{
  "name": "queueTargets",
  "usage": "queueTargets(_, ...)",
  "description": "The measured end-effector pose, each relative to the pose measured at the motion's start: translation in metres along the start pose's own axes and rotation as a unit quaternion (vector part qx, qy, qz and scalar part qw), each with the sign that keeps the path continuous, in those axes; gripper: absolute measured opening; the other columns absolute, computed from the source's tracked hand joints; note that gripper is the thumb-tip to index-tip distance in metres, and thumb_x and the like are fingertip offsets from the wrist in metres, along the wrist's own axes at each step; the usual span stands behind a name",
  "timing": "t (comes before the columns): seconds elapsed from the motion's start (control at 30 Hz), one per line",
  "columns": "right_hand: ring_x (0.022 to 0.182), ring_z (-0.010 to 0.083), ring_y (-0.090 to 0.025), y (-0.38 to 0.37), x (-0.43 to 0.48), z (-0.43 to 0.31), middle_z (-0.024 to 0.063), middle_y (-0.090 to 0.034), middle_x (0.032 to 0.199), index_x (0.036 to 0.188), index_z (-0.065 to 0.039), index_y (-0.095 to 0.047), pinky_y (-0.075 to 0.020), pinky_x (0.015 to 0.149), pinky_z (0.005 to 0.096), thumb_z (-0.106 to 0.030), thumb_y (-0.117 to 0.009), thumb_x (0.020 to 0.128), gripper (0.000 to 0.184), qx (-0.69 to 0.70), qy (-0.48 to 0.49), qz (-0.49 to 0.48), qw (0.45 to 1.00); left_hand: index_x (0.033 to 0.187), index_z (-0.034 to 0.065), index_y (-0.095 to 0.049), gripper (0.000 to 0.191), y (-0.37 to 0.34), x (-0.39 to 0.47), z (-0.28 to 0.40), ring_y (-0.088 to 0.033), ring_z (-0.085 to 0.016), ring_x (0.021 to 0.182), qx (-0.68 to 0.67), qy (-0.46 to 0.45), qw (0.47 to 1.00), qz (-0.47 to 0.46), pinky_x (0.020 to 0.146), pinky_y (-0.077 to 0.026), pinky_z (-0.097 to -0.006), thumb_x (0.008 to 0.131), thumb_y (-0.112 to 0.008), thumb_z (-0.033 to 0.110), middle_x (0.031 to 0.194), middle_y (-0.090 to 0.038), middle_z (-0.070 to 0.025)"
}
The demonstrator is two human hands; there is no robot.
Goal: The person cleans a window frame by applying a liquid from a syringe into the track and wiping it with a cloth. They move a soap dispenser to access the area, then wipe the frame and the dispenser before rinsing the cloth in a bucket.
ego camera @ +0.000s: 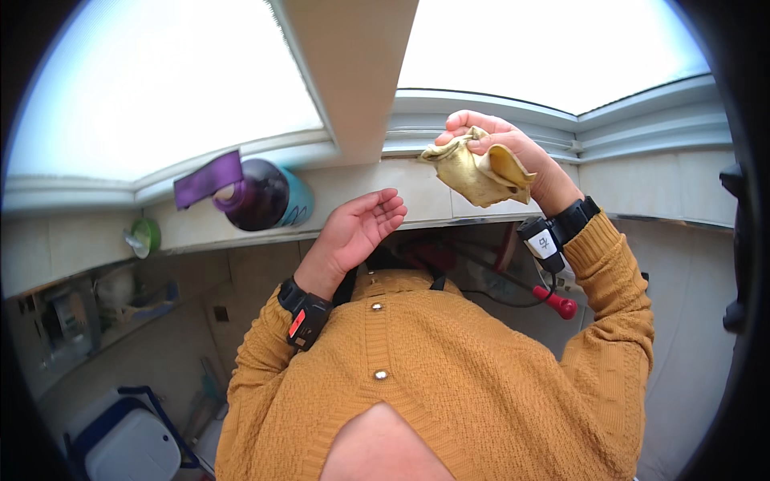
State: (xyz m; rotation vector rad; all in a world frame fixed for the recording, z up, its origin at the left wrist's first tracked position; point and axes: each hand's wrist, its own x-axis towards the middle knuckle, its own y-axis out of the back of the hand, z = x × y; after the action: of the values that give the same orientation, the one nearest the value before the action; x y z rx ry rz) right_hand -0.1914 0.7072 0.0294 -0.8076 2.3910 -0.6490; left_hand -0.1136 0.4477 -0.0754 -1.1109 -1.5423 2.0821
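Note:
In my right hand (511, 144) is a folded yellowish cloth (481, 171), pinched between thumb and fingers above the tiled window sill (415, 186), close to the sliding window's frame. Palm up and empty, my left hand (367, 228) is held at the sill's near edge with its fingers slightly curled. To its left, on the sill, a dark bottle with a teal lower part (264, 195) carries a purple strap (207, 179) at its top.
A small green container (145, 235) sits farther left on the sill. Below are a shelf with items (135, 312), a folding chair with a blue frame (132, 445) and a red-ended handle (556, 302). A wall post (361, 72) stands between the windows.

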Motion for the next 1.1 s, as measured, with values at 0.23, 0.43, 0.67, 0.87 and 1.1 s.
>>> queueTargets(0.23, 0.106, 0.0246, -0.057, -0.035, -0.006, -0.003, 0.0127, -0.058, 0.113, 0.111, -0.005, -0.050, -0.0536, 0.088, 0.0333, -0.009, -0.066, 0.083, 0.032, -0.042, -0.051, -0.061, 0.996, 0.111, -0.0056, -0.054, 0.025, -0.002, -0.042, -0.008, -0.061, -0.027, 0.100, 0.009, -0.051, 0.999, 0.009, 0.089, -0.052, -0.0355, 0.096, -0.045, 0.012, 0.106, -0.061, -0.0162)
queueTargets(0.43, 0.092, 0.0215, -0.061, -0.096, 0.011, -0.017, 0.0095, -0.060, 0.100, 0.101, -0.006, -0.049, -0.0545, 0.076, 0.0321, -0.006, -0.070, 0.077, 0.032, -0.208, -0.110, -0.044, 0.971, 0.110, -0.0067, -0.058, 0.028, 0.015, -0.085, -0.005, -0.061, -0.029, 0.103, -0.078, -0.182, 0.980, -0.015, 0.091, -0.050, -0.0382, 0.094, -0.048, 0.015, 0.109, -0.062, -0.0184)
queueTargets(0.67, 0.100, 0.0273, -0.061, -0.259, 0.067, 0.094, 0.0157, -0.059, 0.109, 0.107, -0.002, -0.051, -0.0546, 0.083, 0.0367, -0.004, -0.063, 0.081, 0.029, -0.167, -0.242, -0.224, 0.929, 0.106, -0.0054, -0.059, 0.024, 0.086, -0.277, -0.077, -0.062, -0.027, 0.097, -0.175, -0.444, 0.878, 0.037, 0.088, -0.052, -0.0367, 0.094, -0.046, 0.011, 0.102, -0.063, -0.0167)
queueTargets(0.87, 0.103, 0.0300, -0.060, -0.347, 0.160, 0.293, 0.0190, -0.055, 0.120, 0.113, -0.002, -0.051, -0.0557, 0.083, 0.0387, -0.006, -0.057, 0.088, 0.026, -0.162, -0.404, -0.366, 0.823, 0.106, -0.0065, -0.058, 0.022, 0.200, -0.387, -0.176, -0.063, -0.026, 0.096, -0.408, -0.563, 0.682, 0.225, 0.087, -0.053, -0.0355, 0.092, -0.050, 0.007, 0.102, -0.064, -0.0164)
queueTargets(1.1, 0.099, 0.0233, -0.060, -0.488, 0.181, 0.467, 0.0128, -0.055, 0.120, 0.119, -0.003, -0.049, -0.0554, 0.079, 0.0348, -0.018, -0.048, 0.094, 0.029, -0.269, -0.446, -0.437, 0.733, 0.109, -0.0086, -0.055, 0.023, 0.290, -0.472, -0.263, -0.061, -0.028, 0.099, -0.503, -0.658, 0.514, 0.225, 0.090, -0.051, -0.0367, 0.093, -0.048, 0.006, 0.106, -0.060, -0.0184)
